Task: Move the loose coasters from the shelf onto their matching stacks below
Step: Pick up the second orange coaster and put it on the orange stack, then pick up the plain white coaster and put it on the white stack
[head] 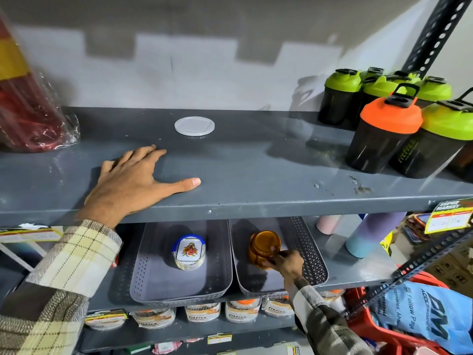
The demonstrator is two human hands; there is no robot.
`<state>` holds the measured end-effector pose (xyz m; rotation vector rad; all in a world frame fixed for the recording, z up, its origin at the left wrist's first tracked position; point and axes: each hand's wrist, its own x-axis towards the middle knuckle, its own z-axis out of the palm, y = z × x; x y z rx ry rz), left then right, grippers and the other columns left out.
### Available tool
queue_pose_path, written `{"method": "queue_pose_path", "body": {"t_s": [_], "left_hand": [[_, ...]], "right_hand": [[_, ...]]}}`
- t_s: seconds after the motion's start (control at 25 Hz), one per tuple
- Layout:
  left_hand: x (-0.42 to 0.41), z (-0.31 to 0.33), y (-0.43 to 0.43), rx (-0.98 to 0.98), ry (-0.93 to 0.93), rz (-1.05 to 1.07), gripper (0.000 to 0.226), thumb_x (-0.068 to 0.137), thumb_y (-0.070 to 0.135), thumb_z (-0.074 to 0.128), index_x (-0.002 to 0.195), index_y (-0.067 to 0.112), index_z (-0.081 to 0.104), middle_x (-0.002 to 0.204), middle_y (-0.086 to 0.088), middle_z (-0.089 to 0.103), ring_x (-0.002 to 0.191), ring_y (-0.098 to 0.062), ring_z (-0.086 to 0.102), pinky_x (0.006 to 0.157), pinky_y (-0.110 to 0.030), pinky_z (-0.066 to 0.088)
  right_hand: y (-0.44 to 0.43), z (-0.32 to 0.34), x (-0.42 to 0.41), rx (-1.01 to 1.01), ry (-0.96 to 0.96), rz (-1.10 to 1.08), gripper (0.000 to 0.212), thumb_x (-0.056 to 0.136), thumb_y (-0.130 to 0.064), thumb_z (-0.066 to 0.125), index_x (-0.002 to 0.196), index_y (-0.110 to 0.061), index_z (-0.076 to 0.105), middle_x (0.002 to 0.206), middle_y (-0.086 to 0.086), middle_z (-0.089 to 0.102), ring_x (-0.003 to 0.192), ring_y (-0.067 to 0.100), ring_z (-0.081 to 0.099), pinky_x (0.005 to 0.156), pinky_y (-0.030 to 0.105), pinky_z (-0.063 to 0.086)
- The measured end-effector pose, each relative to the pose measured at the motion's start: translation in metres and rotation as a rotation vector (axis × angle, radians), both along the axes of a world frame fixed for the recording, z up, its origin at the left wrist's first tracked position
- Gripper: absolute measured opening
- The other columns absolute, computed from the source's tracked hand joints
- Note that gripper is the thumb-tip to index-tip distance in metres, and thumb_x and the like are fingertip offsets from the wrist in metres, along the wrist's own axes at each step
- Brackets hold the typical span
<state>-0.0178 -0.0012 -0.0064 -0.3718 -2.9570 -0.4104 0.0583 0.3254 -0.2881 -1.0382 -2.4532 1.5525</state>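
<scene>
A single white round coaster (pixel 194 126) lies flat near the back of the grey upper shelf (pixel 256 175). My left hand (pixel 133 180) rests palm-down on that shelf in front of the coaster, fingers spread, holding nothing. On the shelf below, a stack of amber glass coasters (pixel 262 248) stands in the right grey tray (pixel 304 242). My right hand (pixel 286 262) grips the stack's right side with its fingertips. A stack of white floral coasters with blue rims (pixel 189 252) stands in the left grey tray (pixel 158 272).
Shaker bottles with green lids (pixel 340 96) and one with an orange lid (pixel 384 131) crowd the upper shelf's right end. A red plastic-wrapped item (pixel 28 111) stands at its left. Pastel tumblers (pixel 368 234) stand right of the trays. Jars (pixel 202 312) line the shelf underneath.
</scene>
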Motion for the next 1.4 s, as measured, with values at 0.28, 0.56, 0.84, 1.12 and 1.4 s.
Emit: {"method": "queue_pose_path", "body": {"t_s": [0.28,0.56,0.84,1.12,1.4], "left_hand": [[0.000,0.000,0.000,0.000,-0.004,-0.004,0.132,0.044,0.110,0.025,0.153,0.036,0.034,0.164,0.014,0.024,0.150,-0.014,0.021,0.117,-0.046,0.018],[0.002,0.000,0.000,0.000,-0.006,0.000,0.131,0.045,0.110,0.025,0.153,0.037,0.033,0.164,0.015,0.024,0.151,-0.013,0.020,0.118,-0.046,0.018],[0.006,0.001,0.001,-0.015,-0.030,-0.004,0.134,0.045,0.110,0.021,0.157,0.035,0.025,0.167,0.015,0.016,0.153,-0.012,0.013,0.120,-0.046,0.014],[0.010,0.004,0.002,-0.035,-0.042,-0.014,0.137,0.044,0.109,0.018,0.159,0.033,0.021,0.168,0.013,0.011,0.154,-0.010,0.009,0.122,-0.043,0.010],[0.006,0.003,0.001,-0.031,-0.024,-0.017,0.135,0.048,0.109,0.021,0.159,0.031,0.022,0.168,0.011,0.012,0.154,-0.011,0.011,0.122,-0.042,0.010]], "right_hand": [[-0.003,-0.006,0.002,-0.247,0.013,-0.033,0.041,0.078,-0.036,0.083,0.070,0.002,0.071,0.072,0.020,0.077,0.068,0.035,0.078,0.074,0.052,0.064],[-0.037,0.085,0.034,0.055,0.235,0.168,0.047,0.096,-0.035,0.065,0.063,-0.002,0.067,0.043,0.006,0.066,0.040,0.021,0.069,0.042,0.030,0.058],[-0.087,0.224,0.104,0.133,0.632,0.388,0.035,0.090,-0.042,0.066,0.066,-0.018,0.070,0.053,0.001,0.071,0.043,0.015,0.067,0.048,0.028,0.057],[-0.108,0.313,0.082,0.211,0.906,0.413,0.026,0.088,-0.042,0.069,0.077,-0.019,0.070,0.055,0.002,0.072,0.042,0.015,0.067,0.046,0.033,0.057],[-0.115,0.337,-0.035,0.517,0.759,0.542,0.027,0.085,-0.048,0.074,0.100,-0.029,0.064,0.069,-0.010,0.073,0.062,0.004,0.069,0.070,0.028,0.059]]}}
